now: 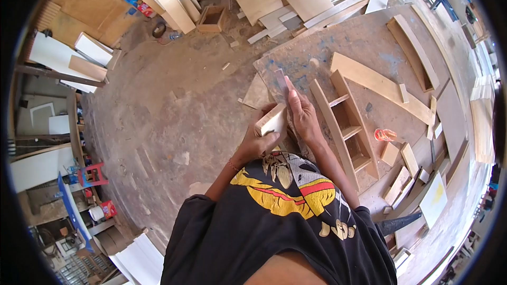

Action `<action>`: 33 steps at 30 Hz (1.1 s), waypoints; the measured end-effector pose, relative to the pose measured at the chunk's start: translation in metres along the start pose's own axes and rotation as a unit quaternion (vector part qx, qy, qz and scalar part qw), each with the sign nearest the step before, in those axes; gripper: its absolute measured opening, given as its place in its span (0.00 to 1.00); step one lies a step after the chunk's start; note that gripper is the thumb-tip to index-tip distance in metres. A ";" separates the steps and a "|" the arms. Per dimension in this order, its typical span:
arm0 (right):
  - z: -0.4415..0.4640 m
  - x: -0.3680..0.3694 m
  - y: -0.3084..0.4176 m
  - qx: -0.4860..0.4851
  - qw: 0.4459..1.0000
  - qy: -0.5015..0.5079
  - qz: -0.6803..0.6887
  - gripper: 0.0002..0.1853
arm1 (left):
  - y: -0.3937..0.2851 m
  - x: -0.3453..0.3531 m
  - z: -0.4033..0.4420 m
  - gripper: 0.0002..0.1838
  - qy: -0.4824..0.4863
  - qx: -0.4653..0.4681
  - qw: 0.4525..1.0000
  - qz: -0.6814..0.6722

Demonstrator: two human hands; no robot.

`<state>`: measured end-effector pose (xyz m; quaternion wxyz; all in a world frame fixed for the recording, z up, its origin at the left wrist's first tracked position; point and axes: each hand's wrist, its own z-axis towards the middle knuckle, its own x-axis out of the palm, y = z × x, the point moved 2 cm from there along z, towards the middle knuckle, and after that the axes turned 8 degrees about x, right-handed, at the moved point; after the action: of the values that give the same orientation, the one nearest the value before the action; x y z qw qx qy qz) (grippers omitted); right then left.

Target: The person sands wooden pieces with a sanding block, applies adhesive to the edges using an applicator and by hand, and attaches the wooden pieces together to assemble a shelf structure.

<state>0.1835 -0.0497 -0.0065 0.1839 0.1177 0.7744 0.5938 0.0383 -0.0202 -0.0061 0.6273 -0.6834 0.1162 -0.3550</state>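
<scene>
In front of my chest, my left hand (256,140) is closed around a small wooden board (273,120) with a pale end facing up. My right hand (305,117) grips a thin, flat, greyish-purple strip (282,80), its far end pointing away from me; its exact kind is unclear. The strip and the board are close together, but whether they touch is hidden by my fingers. Just right of my right hand, a narrow wooden frame with compartments (348,132) lies on the worktable (311,47).
A long plank (380,87) and a shallow wooden box (414,53) lie farther across the table. An orange-red tub (384,135) stands near small wood blocks (390,154). Stacked boards (306,0) are piled beyond the table, and a red stool (92,174) stands at far left.
</scene>
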 end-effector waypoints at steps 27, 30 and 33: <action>-0.016 -0.013 0.054 0.054 0.963 0.194 -0.181 0.23 | -0.029 -0.010 0.002 0.32 0.288 0.037 0.913 0.287; -0.027 -0.017 0.033 -0.023 0.967 0.173 -0.186 0.23 | -0.033 -0.024 0.002 0.31 0.231 0.072 0.923 0.301; -0.026 -0.020 0.029 0.004 0.970 0.189 -0.154 0.24 | -0.027 -0.023 -0.001 0.31 0.211 0.100 0.913 0.335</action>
<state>0.1893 -0.0725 0.0304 0.1229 -0.1172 0.8063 0.5666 0.0134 -0.0015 0.0117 0.7351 -0.4475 0.4318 -0.2699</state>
